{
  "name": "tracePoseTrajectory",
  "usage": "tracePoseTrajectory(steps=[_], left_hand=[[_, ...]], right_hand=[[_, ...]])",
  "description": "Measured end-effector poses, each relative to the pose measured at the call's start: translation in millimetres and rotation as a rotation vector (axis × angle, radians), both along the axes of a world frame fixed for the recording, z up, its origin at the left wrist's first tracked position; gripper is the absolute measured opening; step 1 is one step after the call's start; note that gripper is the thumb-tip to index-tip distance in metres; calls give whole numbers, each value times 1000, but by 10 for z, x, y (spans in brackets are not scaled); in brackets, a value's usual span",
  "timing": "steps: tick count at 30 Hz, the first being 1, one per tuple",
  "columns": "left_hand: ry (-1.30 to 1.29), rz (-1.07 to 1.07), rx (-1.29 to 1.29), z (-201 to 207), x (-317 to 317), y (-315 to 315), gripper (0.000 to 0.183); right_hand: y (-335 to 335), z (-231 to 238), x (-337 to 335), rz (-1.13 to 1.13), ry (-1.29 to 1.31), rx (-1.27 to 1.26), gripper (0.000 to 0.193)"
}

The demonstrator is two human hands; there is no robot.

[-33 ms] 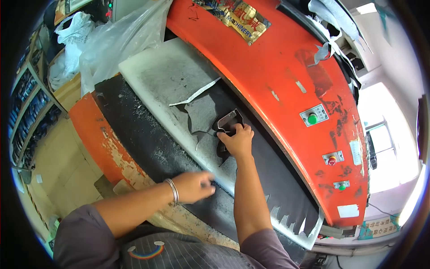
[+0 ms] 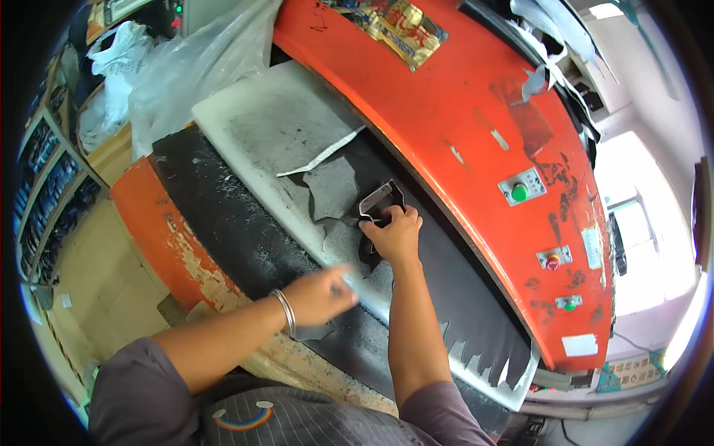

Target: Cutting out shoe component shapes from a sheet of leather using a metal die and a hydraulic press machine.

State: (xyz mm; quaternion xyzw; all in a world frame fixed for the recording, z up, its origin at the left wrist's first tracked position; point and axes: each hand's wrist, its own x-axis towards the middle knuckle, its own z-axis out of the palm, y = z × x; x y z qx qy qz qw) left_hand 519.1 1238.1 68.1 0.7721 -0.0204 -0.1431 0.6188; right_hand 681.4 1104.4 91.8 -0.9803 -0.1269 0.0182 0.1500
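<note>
My right hand (image 2: 394, 234) is closed round a metal cutting die (image 2: 383, 199), a thin-walled shaped frame. The die stands on a black sheet of material (image 2: 446, 279) with a ragged cut edge, which lies over a white cutting board (image 2: 245, 167). Shaped gaps in the sheet beside the die bare the grey surface of the board. Toward my body, at the board's near edge, my left hand (image 2: 316, 297) is smeared by motion, its fingers bent. Below that hand a small dark grey piece (image 2: 312, 331) lies on the black bed (image 2: 216, 189).
Close beyond the board rises the orange-red press housing (image 2: 446, 111), with green buttons (image 2: 519, 192) and a red one (image 2: 552, 262). Clear plastic sheeting (image 2: 201, 74) and a white bag (image 2: 123, 59) sit far left. Racks of dark items (image 2: 44, 171) stand at the left.
My left hand has shifted slightly up. The small dark grey piece now shows beneath it on the black bed. My right hand and the die stay in place.
</note>
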Motion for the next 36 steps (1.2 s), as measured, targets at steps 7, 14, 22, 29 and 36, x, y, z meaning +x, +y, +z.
tracePoseTrajectory(steps=[7,14,22,29,36], left_hand=[[208,269,-792,-363,372,123,67],[-183,211,-118,-306,435,-134,29],[-678,183,548,-32,1328,-125,62],[-110,41,820,27,1738,-294,65],[-448,245,441,-416,1459,-167,24]], right_hand=[[-218,-174,-1158,233,379,746,63],[-789,-136,-1679,-44,646,1126,63],[-1218,-40,-583,-262,23,502,67],[-921,-151,2,-172,-100,263,68],[-921,-213,-4,-218,-42,356,71]])
